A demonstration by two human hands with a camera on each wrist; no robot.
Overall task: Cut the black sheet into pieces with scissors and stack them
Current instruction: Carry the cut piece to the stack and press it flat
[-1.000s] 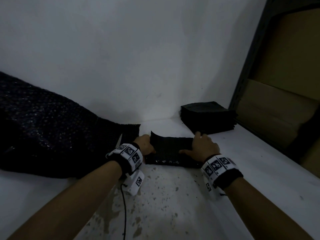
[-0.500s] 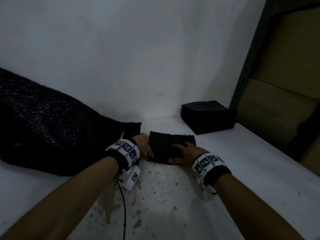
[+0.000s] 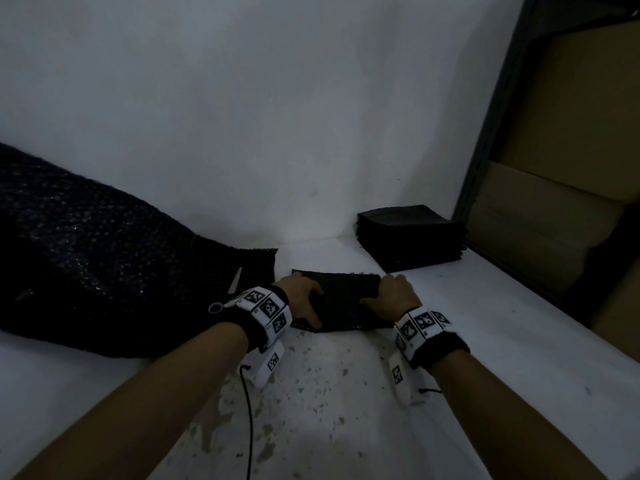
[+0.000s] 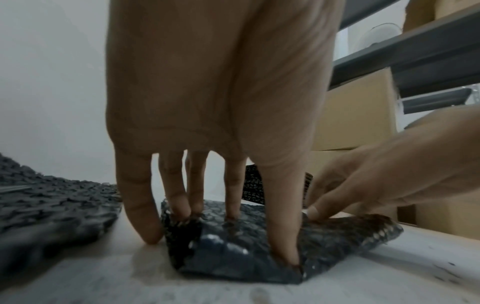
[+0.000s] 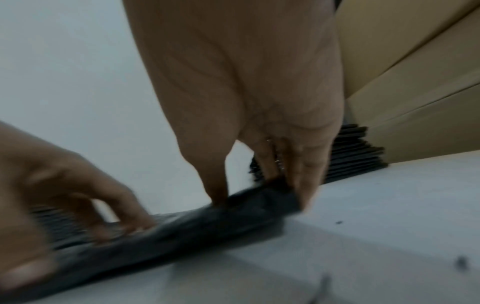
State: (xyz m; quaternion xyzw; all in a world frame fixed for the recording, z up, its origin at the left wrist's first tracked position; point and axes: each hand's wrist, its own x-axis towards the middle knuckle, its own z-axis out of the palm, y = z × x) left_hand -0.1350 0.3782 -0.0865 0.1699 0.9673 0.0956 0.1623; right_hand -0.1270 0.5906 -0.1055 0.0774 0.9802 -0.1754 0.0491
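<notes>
Both hands, left hand and right hand, pinch 1 cut black textured piece; the tall stack of black pieces at right centre looks well built, while the large black bubble-textured sheet at left remains uncut.

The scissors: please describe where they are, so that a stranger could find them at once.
Look at the large black sheet on the table's left side. The scissors lie on its right end, behind the left hand: pale blade, blue handle ring.
</notes>
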